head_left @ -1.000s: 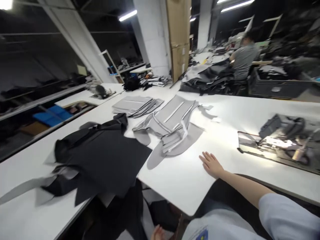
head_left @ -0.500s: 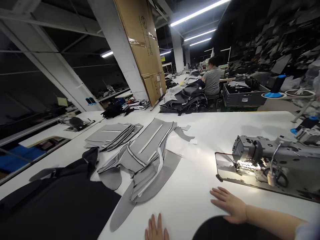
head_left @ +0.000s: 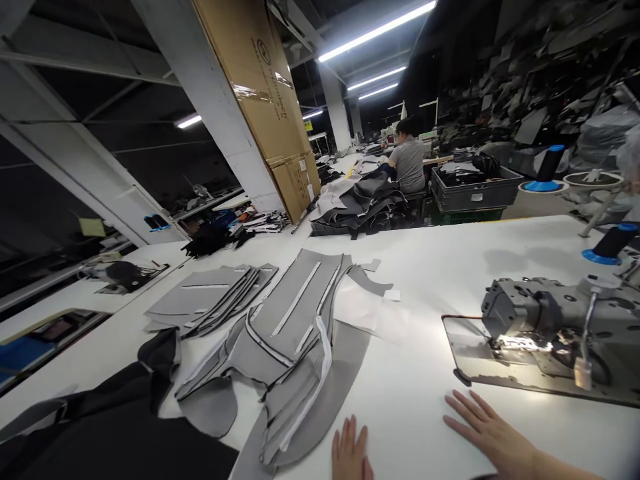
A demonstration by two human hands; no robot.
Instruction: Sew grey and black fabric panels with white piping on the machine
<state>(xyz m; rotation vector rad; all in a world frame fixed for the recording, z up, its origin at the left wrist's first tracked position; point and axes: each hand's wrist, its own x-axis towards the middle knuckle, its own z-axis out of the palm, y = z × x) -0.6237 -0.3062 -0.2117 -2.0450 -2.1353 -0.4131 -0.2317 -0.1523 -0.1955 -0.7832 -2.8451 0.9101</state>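
My left hand (head_left: 351, 452) lies on the white table (head_left: 405, 400) at the bottom edge of the view, fingers stretched out and nothing in it. Just left of it is a grey sewn fabric piece (head_left: 285, 313) with white strips and dark seam edges. My right hand (head_left: 493, 430) rests flat, fingers apart, in front of the sewing machine (head_left: 550, 327), whose lamp lights the needle area. It holds nothing. Black fabric (head_left: 115, 433) covers the table's near left side.
Behind the grey piece lies a stack of grey panels (head_left: 200, 297). Piled fabric (head_left: 365, 203), a grey crate (head_left: 475, 190) and a seated co-worker (head_left: 410, 163) are farther back. A cardboard sheet (head_left: 260, 87) leans by a pillar. Black thread cones (head_left: 550, 167) stand at right.
The view has shifted, so the fabric sits lower and the machine farther right. My left hand appears nearer the grey piece's right side; both hands remain open on the table.
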